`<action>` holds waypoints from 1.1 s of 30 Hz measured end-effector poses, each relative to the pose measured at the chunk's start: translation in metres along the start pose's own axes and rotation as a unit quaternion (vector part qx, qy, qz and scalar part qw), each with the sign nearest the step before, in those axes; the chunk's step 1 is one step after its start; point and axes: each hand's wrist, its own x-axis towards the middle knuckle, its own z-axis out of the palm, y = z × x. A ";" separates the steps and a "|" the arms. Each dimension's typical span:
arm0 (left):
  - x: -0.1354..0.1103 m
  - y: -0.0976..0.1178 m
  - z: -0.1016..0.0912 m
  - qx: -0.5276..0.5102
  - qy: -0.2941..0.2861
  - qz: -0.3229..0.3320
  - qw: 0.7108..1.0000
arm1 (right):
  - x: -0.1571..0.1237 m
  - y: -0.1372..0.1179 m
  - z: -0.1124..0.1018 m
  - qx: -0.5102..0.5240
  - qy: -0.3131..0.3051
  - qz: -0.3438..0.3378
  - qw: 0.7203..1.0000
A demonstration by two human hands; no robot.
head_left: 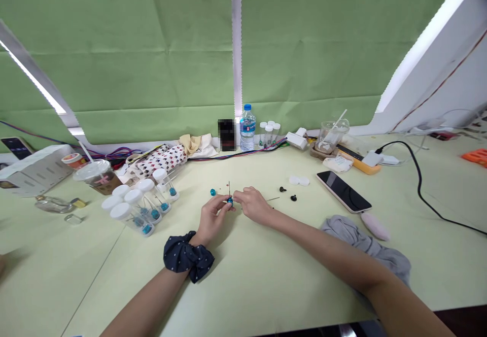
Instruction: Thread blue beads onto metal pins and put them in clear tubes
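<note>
My left hand [213, 217] is closed in a pinch on a small blue bead [230, 201] at the table's middle. A thin pin [229, 189] stands up from the bead. My right hand [253, 204] is closed too, its fingertips meeting the bead and pin from the right. A dark dotted scrunchie [187, 257] sits on my left wrist. Another blue bead [213, 192] lies loose just left of my hands. Left of that stand several clear vials with white caps [137, 207], holding blue-headed pins.
A phone [343, 191], two white discs [299, 180] and two small black pieces [288, 194] lie to the right. Grey cloth [361, 243] rests by my right forearm. A black cable [420, 184], an iced drink cup [96, 175], a water bottle [247, 129] and boxes line the back.
</note>
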 end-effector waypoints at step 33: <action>0.012 -0.009 -0.010 -0.149 0.067 -0.082 0.983 | 0.016 0.056 -0.102 0.060 0.003 0.141 0.988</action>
